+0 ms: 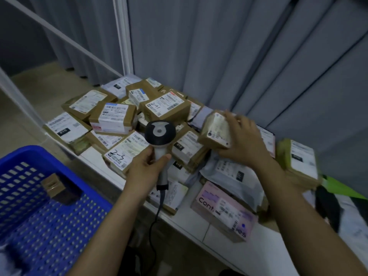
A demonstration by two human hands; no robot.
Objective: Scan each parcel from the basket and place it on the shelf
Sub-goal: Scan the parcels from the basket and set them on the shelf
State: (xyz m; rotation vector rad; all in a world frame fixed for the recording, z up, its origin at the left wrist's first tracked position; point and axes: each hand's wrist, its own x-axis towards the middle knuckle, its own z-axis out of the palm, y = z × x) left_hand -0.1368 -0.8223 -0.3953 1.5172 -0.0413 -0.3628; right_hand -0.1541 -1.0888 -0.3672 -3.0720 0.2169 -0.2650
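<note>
— Grey curtains hang behind the low white shelf [191, 226], and we have it heaped with brown cardboard parcels [167, 108], grey mailer bags and a pink printed box [223, 210]. So most of the job looks done?

— We think so. Our blue perforated plastic basket [49, 206] at the lower left shows only one small brown parcel [53, 185] leaning against its wall, though the near corner is cut off, so there may be more we cannot see.

— And the hands?

— Our left hand [145, 170] grips the grey handle of the black-headed corded barcode scanner [160, 134], thumb wrapped round the front. Our right hand [243, 140] holds a small taped brown cardboard parcel [216, 130] with its white label up, just above the pile and near the scanner head.

— Scanned yet?

— We cannot tell; its label is blurred. What we judge is left: set this one down among the others, then fetch the basket's last.
</note>
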